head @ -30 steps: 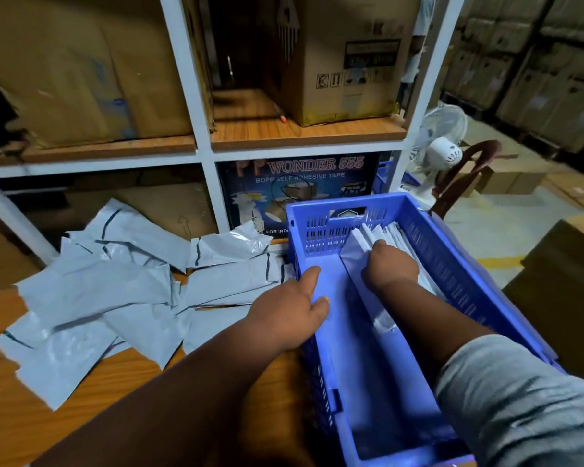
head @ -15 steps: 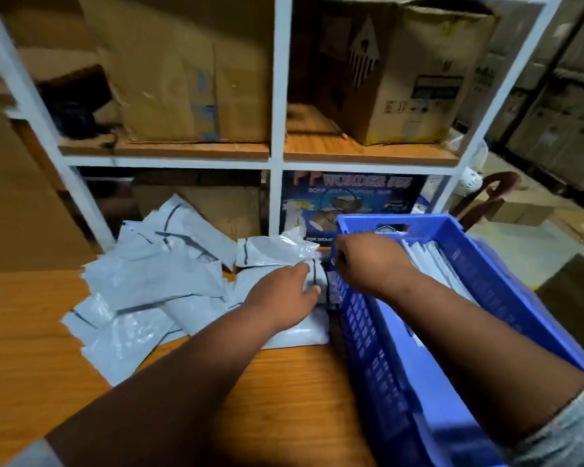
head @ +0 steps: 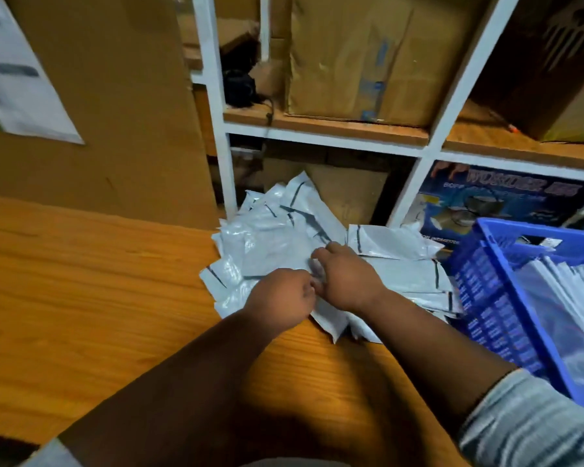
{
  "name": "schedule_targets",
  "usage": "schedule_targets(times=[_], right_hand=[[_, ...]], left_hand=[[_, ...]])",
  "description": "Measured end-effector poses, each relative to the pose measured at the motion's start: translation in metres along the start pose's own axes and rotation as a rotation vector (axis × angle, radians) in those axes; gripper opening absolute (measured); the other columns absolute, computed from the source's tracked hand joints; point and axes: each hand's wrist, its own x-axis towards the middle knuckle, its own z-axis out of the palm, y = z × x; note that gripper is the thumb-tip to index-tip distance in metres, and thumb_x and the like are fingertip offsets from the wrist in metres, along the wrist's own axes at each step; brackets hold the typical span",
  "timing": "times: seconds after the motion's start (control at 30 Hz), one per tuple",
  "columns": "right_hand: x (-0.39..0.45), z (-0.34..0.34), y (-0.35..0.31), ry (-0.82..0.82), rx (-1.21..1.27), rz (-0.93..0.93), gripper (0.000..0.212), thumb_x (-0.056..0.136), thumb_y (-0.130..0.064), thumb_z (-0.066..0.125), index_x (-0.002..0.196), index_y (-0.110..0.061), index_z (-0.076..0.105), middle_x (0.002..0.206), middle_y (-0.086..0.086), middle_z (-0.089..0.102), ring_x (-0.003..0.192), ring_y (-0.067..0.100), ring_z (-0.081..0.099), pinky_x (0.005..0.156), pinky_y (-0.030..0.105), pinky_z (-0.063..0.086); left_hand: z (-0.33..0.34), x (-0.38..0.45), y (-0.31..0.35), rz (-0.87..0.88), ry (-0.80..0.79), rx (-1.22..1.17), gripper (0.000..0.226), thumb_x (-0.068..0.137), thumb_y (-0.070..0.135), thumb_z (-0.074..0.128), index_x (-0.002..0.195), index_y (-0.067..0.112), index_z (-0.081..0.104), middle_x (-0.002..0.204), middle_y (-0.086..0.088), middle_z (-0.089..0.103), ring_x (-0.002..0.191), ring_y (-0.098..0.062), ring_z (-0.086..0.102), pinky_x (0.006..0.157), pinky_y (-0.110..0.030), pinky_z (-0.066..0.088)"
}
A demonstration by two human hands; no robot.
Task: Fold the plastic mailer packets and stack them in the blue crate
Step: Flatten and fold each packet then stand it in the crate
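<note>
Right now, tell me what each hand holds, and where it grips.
Both the left hand and the right hand seem to grip an edge of a grey mailer packet atop the pile; blur hides the exact hold.

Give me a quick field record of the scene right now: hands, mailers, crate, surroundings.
left hand: on the mailer pile, fingers curled, apparently gripping a packet
right hand: on the pile beside the left hand, apparently pinching a packet
mailer pile: loose grey packets on the wooden table, against the white shelf
blue crate: right of the pile, folded packets inside
</note>
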Motion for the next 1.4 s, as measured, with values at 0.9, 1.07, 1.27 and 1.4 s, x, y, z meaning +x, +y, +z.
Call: schedule_targets(times=[0.9, 1.07, 1.27, 1.4], right_hand=[[-0.102, -0.016, 0.021, 0.004, 1.188, 0.470, 0.017, 0.102, -0.024, 0.073, 0.099, -0.007, 0.070, 0.100, 0.017, 0.074, 0.095, 0.030, 0.069, 0.097, 0.052, 0.057], [-0.145, -0.002, 0.035, 0.182, 1.385, 0.661, 0.016, 0.105, -0.032, 0.068, 0.100, -0.018, 0.074, 0.102, 0.013, 0.076, 0.095, 0.033, 0.069, 0.086, 0.048, 0.056], [-0.206, 0.031, 0.045, 0.260, 1.027, 0.741, 0.019, 0.101, -0.042, 0.070, 0.094, -0.024, 0.072, 0.063, -0.014, 0.063, 0.061, 0.011, 0.055, 0.059, 0.031, 0.045], [-0.247, 0.056, 0.046, 0.085, 0.629, 0.688, 0.025, 0.100, -0.053, 0.064, 0.098, -0.027, 0.066, 0.088, -0.007, 0.070, 0.084, 0.020, 0.067, 0.074, 0.040, 0.055]], left_hand=[[-0.074, -0.004, -0.042, -0.020, 0.273, -0.696, 0.050, 0.110, 0.054, 0.048, 0.088, 0.010, 0.060, 0.086, -0.014, 0.065, 0.084, -0.031, 0.063, 0.079, -0.052, 0.052], [-0.026, -0.044, -0.025, -0.226, 0.228, -0.661, 0.043, 0.111, 0.041, 0.051, 0.085, 0.007, 0.052, 0.075, -0.010, 0.051, 0.068, -0.025, 0.050, 0.066, -0.042, 0.043], [0.043, -0.109, -0.011, -0.352, 0.090, -0.370, 0.034, 0.110, 0.036, 0.056, 0.084, 0.015, 0.058, 0.080, -0.001, 0.056, 0.091, -0.033, 0.062, 0.078, -0.036, 0.040], [0.067, -0.154, -0.006, -0.450, 0.003, -0.259, 0.031, 0.106, 0.042, 0.051, 0.084, 0.021, 0.057, 0.077, 0.003, 0.060, 0.082, -0.030, 0.063, 0.073, -0.037, 0.047]])
